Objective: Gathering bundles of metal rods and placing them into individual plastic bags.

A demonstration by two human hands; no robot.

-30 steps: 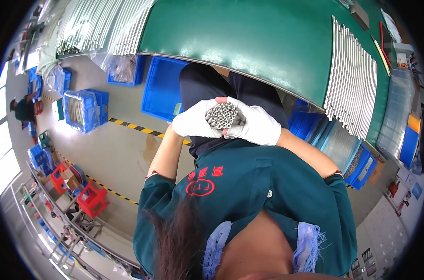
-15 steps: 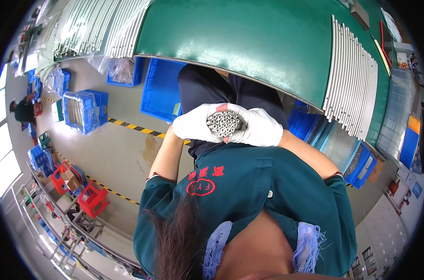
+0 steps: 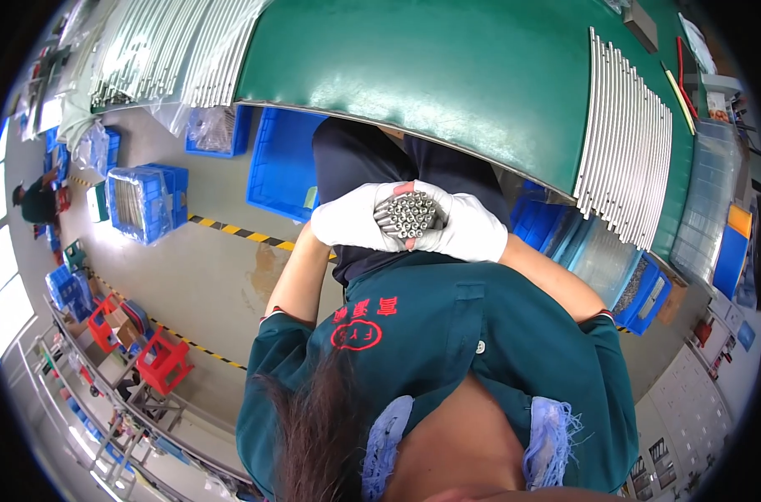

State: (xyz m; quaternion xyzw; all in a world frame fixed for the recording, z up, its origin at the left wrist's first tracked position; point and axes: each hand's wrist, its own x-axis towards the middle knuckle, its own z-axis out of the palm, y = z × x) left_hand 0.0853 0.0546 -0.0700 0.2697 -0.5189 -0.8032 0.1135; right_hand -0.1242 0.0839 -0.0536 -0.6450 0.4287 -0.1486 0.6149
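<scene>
A bundle of thin metal tubes (image 3: 406, 215) is clasped between my two white-gloved hands, above my lap. Their round, hollow ends face up toward me, packed close together. Wrapped round one side of the bundle is my left hand (image 3: 353, 219); my right hand (image 3: 468, 227) encloses the other side. Bare fingertips show at the bundle's upper and lower edges. The rest of the tubes' length is hidden below the ends and by the gloves.
A green-topped table (image 3: 414, 67) stands ahead. A row of metal rods (image 3: 625, 138) lies on its right, more rods (image 3: 175, 50) with clear plastic on its left. Blue bins (image 3: 281, 159) sit below. Red stools (image 3: 164, 360) and another person (image 3: 39, 201) are at the left.
The whole view has shifted slightly. My hands keep their grip on the bundle, whose end face has tilted a little.
</scene>
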